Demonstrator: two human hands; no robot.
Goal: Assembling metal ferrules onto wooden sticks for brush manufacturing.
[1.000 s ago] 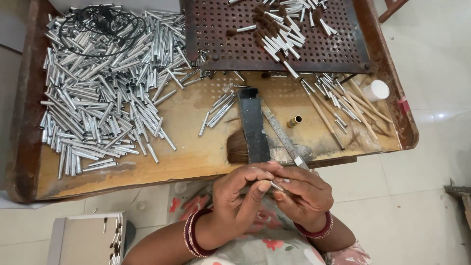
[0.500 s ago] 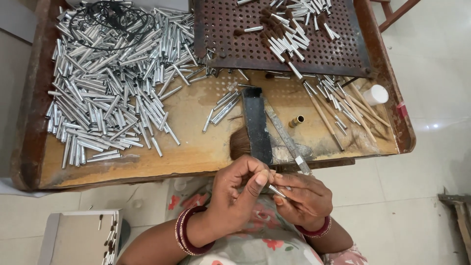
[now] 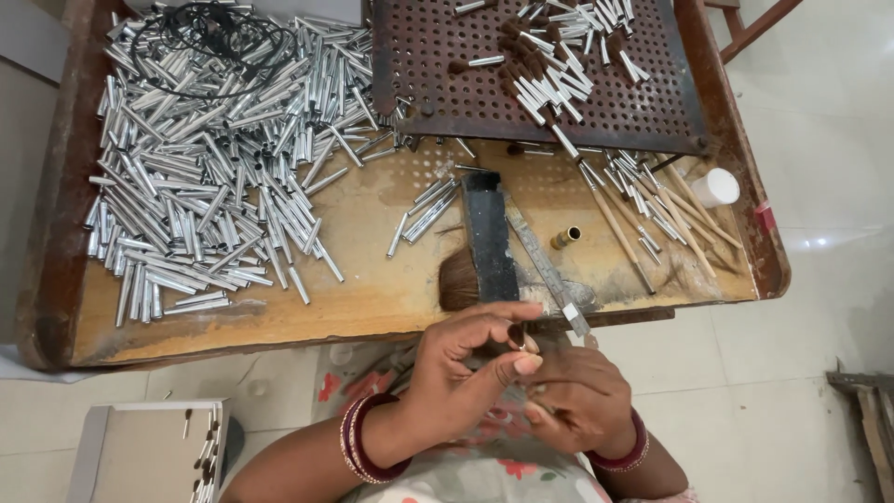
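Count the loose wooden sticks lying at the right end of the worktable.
About 5 wooden sticks are visible, fanned diagonally beside the white cap, right of the brass ferrule. More may be hidden among the silver tubes overlapping them.

One head-worn camera looks steeply down from close above, facing the worn wooden work surface [image 3: 279, 317] across the frame's upper half.

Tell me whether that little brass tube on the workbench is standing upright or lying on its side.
Lying on its side. The brass tube rests flat on the wooden tray, its dark open end facing right, just right of the metal file.
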